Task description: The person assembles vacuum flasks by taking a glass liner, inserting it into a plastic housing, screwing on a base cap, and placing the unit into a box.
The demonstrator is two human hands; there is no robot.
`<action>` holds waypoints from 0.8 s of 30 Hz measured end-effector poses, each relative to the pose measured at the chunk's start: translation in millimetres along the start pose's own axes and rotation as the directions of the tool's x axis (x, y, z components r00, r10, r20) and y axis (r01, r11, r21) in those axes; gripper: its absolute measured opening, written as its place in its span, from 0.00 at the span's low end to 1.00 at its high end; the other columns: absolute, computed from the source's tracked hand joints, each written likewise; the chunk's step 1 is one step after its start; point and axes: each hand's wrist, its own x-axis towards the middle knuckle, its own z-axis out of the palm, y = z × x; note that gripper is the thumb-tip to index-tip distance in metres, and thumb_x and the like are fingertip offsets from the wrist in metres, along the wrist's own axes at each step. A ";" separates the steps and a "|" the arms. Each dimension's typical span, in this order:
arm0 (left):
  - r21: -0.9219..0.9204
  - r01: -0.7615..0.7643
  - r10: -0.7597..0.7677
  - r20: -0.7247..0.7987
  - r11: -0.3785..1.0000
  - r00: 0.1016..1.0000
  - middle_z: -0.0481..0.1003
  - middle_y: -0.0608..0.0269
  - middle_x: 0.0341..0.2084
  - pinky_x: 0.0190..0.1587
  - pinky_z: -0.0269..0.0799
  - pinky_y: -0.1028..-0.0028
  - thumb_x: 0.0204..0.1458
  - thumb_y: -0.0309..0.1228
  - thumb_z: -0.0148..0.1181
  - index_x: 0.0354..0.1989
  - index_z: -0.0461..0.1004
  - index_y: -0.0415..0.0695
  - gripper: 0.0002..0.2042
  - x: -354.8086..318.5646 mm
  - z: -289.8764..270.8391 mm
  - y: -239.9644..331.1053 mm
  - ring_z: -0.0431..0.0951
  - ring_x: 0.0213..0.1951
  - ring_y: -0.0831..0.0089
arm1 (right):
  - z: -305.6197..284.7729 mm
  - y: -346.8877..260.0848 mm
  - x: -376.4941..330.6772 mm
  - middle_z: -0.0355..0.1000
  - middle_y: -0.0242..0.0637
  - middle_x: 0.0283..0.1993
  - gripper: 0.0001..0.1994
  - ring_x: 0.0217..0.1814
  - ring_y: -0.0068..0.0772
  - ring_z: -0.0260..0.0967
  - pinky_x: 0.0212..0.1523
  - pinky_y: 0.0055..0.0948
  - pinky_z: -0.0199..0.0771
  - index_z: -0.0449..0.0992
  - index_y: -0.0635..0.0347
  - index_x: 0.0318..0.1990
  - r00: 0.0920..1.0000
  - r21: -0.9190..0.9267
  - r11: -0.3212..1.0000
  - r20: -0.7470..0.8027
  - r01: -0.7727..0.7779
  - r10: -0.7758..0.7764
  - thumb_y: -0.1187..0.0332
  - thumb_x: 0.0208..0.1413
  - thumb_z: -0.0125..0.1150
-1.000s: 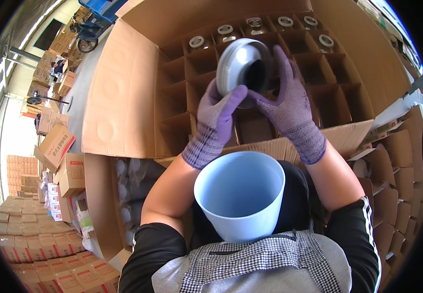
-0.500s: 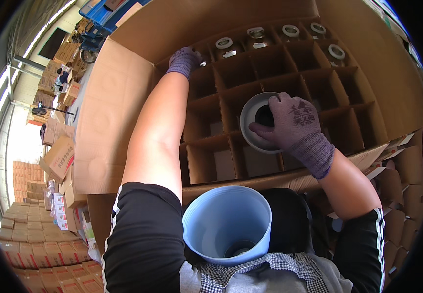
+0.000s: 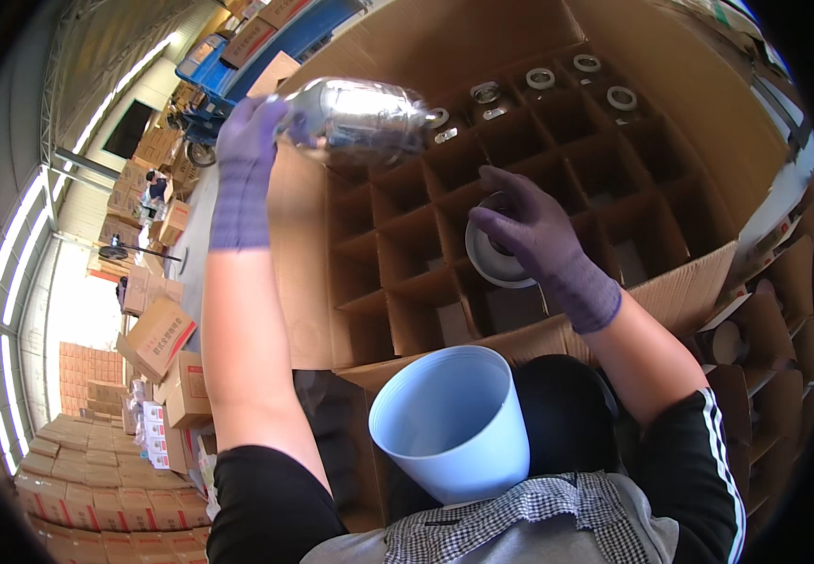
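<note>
My left hand [image 3: 252, 132], in a purple knitted glove, is raised over the box's far left side, closed round one end of a clear glass jar [image 3: 360, 117]. The jar lies nearly level in the air, slightly blurred. My gloved right hand [image 3: 534, 230] is over a grey round dish [image 3: 496, 265] with a dark middle, its thumb and forefinger apart. The hand covers part of the dish; whether it touches it I cannot tell. Beneath is a large cardboard box [image 3: 651, 282] split by cardboard dividers. Several jars with pale ring-shaped tops [image 3: 540, 79] stand in its far cells.
A light blue bucket [image 3: 454, 423] stands at my lap, against a checked apron [image 3: 492, 526]. Stacked cartons [image 3: 87, 479] fill the left side, and a blue vehicle [image 3: 205, 66] is at the far left. More open cartons [image 3: 755, 376] are at the right.
My left hand has come up out of the far left cells with the glass jar and moved left. My right hand's fingers have spread over the grey dish. The whole view has shifted slightly.
</note>
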 end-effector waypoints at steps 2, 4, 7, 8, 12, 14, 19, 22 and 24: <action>-0.277 0.289 -0.258 0.143 0.916 0.955 0.81 0.58 0.41 0.36 0.74 0.79 0.60 0.46 0.58 0.44 0.81 0.41 0.19 -46.0 -17.3 17.8 0.80 0.34 0.71 | 8.2 -5.0 -4.0 0.59 0.49 0.75 0.52 0.75 0.46 0.61 0.74 0.38 0.64 0.50 0.64 0.78 0.998 0.356 0.934 0.039 0.026 -0.043 0.54 0.52 0.76; -0.554 0.468 -0.414 0.229 0.689 0.881 0.79 0.57 0.48 0.38 0.74 0.80 0.64 0.45 0.53 0.47 0.79 0.43 0.18 -101.3 1.4 45.1 0.80 0.40 0.70 | 9.3 -13.4 -13.0 0.57 0.51 0.76 0.59 0.77 0.48 0.59 0.75 0.38 0.62 0.44 0.63 0.79 0.989 0.546 0.831 0.031 0.105 -0.145 0.55 0.47 0.80; -0.636 0.480 -0.473 0.198 0.604 0.859 0.79 0.57 0.48 0.40 0.74 0.78 0.67 0.43 0.46 0.54 0.77 0.43 0.20 -181.6 16.4 62.2 0.79 0.46 0.70 | 5.0 -38.3 -52.1 0.57 0.52 0.75 0.65 0.77 0.50 0.58 0.77 0.42 0.59 0.43 0.65 0.79 0.943 0.543 0.788 -0.019 0.289 -0.332 0.59 0.37 0.85; -0.697 0.614 -0.624 0.302 0.371 0.721 0.79 0.58 0.46 0.41 0.74 0.78 0.67 0.43 0.44 0.56 0.77 0.42 0.21 -189.3 25.4 86.3 0.78 0.46 0.71 | -9.2 -46.4 -68.7 0.57 0.52 0.75 0.65 0.77 0.49 0.58 0.76 0.42 0.60 0.44 0.66 0.79 0.953 0.431 0.863 0.028 0.262 -0.303 0.60 0.36 0.85; -0.448 0.549 -0.480 0.267 0.706 0.836 0.79 0.59 0.42 0.43 0.75 0.74 0.69 0.47 0.46 0.56 0.76 0.38 0.24 -227.4 26.4 103.0 0.78 0.42 0.77 | -31.8 -44.7 -107.7 0.64 0.49 0.70 0.62 0.73 0.46 0.63 0.74 0.42 0.66 0.51 0.67 0.76 0.989 0.292 0.950 0.055 0.113 -0.135 0.62 0.34 0.87; -0.381 0.480 -0.396 0.280 0.790 0.874 0.79 0.57 0.46 0.48 0.75 0.73 0.69 0.52 0.46 0.61 0.73 0.37 0.29 -239.7 25.2 118.2 0.78 0.45 0.74 | -39.8 -38.5 -113.4 0.68 0.47 0.66 0.57 0.71 0.44 0.66 0.73 0.42 0.67 0.55 0.68 0.74 0.995 0.436 0.900 0.081 0.012 -0.053 0.60 0.36 0.86; -0.536 0.399 -0.260 0.318 0.744 0.912 0.59 0.44 0.73 0.71 0.63 0.56 0.51 0.79 0.47 0.79 0.44 0.38 0.61 -304.0 9.3 97.5 0.66 0.70 0.57 | -90.8 -3.1 -137.5 0.71 0.45 0.63 0.42 0.66 0.39 0.70 0.67 0.38 0.70 0.61 0.67 0.72 0.996 0.743 0.668 0.080 -0.037 -0.033 0.60 0.53 0.74; -0.508 0.455 -0.295 0.366 0.731 0.883 0.54 0.41 0.75 0.72 0.62 0.53 0.45 0.78 0.58 0.80 0.34 0.39 0.67 -358.4 43.5 128.0 0.61 0.73 0.53 | -136.6 8.3 -146.8 0.74 0.44 0.60 0.38 0.61 0.40 0.74 0.62 0.39 0.75 0.66 0.65 0.68 0.998 0.707 0.707 0.065 -0.029 -0.025 0.56 0.54 0.75; -0.654 0.394 -0.281 0.277 0.645 0.919 0.56 0.41 0.73 0.72 0.62 0.53 0.39 0.71 0.69 0.80 0.33 0.39 0.71 -376.7 54.4 163.3 0.63 0.72 0.52 | -171.0 16.5 -150.2 0.76 0.43 0.58 0.36 0.59 0.40 0.76 0.59 0.41 0.79 0.69 0.63 0.65 0.994 0.583 0.811 0.106 -0.051 -0.013 0.53 0.54 0.76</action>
